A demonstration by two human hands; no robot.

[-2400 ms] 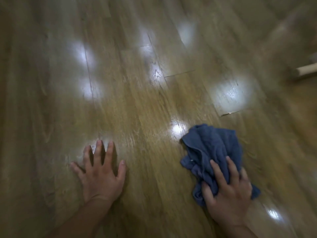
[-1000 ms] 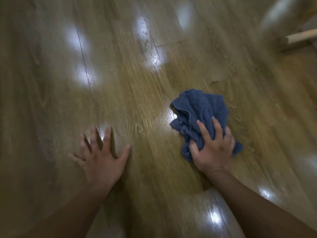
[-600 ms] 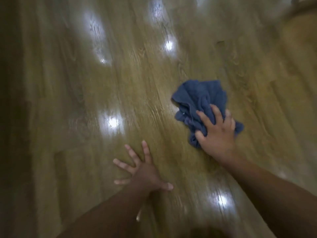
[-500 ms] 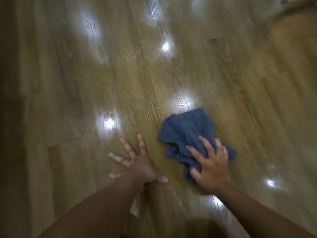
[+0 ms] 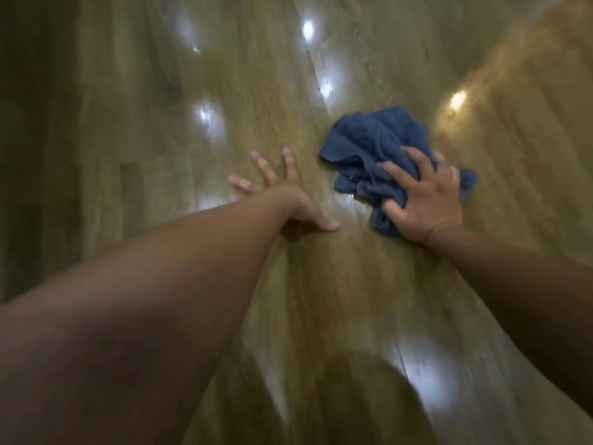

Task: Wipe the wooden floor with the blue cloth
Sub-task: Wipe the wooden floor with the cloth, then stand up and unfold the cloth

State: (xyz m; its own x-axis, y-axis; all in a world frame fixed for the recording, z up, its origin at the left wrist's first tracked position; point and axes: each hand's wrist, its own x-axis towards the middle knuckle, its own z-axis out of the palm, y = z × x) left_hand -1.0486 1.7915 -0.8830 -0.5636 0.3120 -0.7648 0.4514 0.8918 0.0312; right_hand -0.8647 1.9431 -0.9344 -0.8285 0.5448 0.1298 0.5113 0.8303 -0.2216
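While the left hand (image 5: pixel 285 194) lies flat on the glossy brown wooden floor (image 5: pixel 321 284), its fingers (image 5: pixel 288 165) straight and spread as a prop for the person's weight, the right hand (image 5: pixel 423 200) bears down on the crumpled blue cloth (image 5: pixel 369 139) of towelling. The right hand's fingers (image 5: pixel 398 170) are bent over the bunched folds and the thumb is hooked into the near edge, so the cloth is gripped as well as pressed. The cloth sits on the boards just beside the left hand, a little farther out and to the right, with most of its bulk ahead of the right knuckles. I judge the step in hand to be the wiping stroke itself, well inside the task and not near its end, since much floor lies around the two hands. Pale glints (image 5: pixel 205 115) on the planks show sheen, but blur hides which parts are already wiped. The next move calls for steady downward pressure, a stroke along the planks onto fresh boards, and a grip firm enough that the loose folds do not slip out.
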